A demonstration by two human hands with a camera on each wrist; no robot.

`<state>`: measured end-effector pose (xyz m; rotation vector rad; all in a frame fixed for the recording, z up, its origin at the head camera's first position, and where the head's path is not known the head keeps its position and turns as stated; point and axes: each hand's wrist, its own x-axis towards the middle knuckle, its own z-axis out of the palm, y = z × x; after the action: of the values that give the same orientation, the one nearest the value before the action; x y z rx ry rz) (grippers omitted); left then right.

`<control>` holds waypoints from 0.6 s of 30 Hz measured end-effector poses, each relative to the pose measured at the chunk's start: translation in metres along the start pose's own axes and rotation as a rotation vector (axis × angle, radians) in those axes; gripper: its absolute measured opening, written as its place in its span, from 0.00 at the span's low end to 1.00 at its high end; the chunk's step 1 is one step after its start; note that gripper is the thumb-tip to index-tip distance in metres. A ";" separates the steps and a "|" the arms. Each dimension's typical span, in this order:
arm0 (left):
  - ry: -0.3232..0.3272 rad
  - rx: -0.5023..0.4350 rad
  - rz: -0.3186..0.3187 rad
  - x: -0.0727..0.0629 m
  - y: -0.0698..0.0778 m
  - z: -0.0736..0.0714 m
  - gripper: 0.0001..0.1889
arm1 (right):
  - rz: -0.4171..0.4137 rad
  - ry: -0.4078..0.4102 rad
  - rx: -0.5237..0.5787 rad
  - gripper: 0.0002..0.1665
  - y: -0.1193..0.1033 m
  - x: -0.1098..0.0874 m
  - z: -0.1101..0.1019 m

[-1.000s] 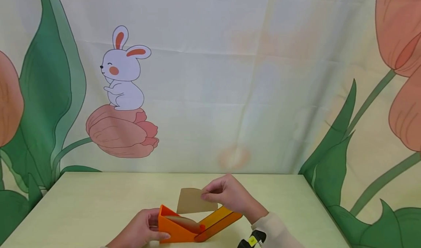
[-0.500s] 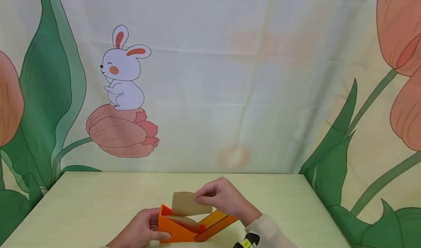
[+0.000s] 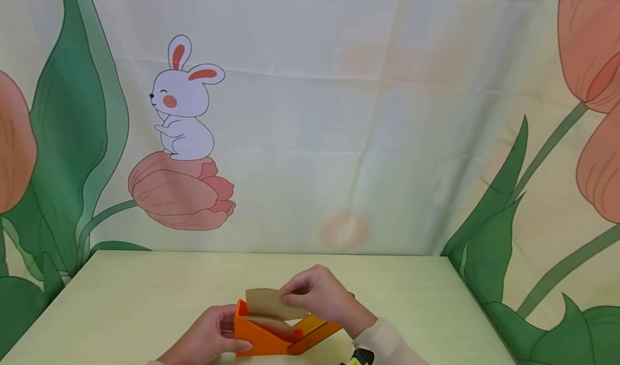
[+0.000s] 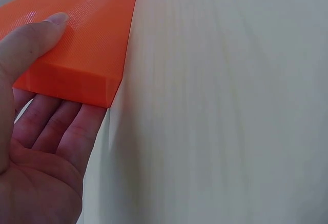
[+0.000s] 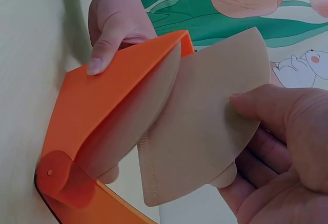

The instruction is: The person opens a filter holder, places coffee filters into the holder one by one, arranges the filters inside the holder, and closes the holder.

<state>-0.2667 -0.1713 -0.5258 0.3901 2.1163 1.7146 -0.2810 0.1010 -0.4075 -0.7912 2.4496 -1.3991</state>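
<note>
My left hand (image 3: 213, 332) grips the back end of an orange box (image 3: 256, 341) with a slanted open top, thumb on its near side and fingers behind. In the right wrist view, brown paper coffee filters (image 5: 146, 108) stand inside the box; how many cannot be told. A hinged orange lid (image 3: 317, 337) with a yellowish inner face lies swung out to the right. Between thumb and fingers, my right hand (image 3: 322, 297) pinches one fan-shaped coffee filter (image 5: 205, 116) with a crimped seam. This filter hangs just behind the box's opening, partly overlapped by the box in the head view.
Pale table (image 3: 145, 295) surface extends to both sides and behind the box. A cloth backdrop (image 3: 290, 112) printed with a rabbit and tulips hangs at the table's far edge. A black strap device (image 3: 360, 356) with a yellow label is at my right wrist.
My right hand has moved left and slightly down with the coffee filter, bringing it from behind the lid to the box's opening. The left hand and box have stayed in place.
</note>
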 end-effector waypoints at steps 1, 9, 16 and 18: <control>0.002 0.003 0.001 0.000 0.001 0.000 0.32 | 0.002 -0.003 0.001 0.04 -0.001 0.000 0.001; -0.007 -0.004 0.028 -0.001 0.001 0.000 0.32 | 0.001 -0.037 -0.024 0.04 0.002 0.002 0.008; -0.010 -0.005 0.058 -0.001 0.000 0.001 0.32 | 0.019 -0.059 -0.061 0.04 0.010 0.007 0.012; -0.009 -0.006 0.058 -0.002 0.000 0.001 0.32 | 0.023 -0.064 -0.067 0.04 0.011 0.008 0.014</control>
<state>-0.2649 -0.1711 -0.5255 0.4610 2.1121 1.7471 -0.2855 0.0916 -0.4237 -0.8064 2.4599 -1.2703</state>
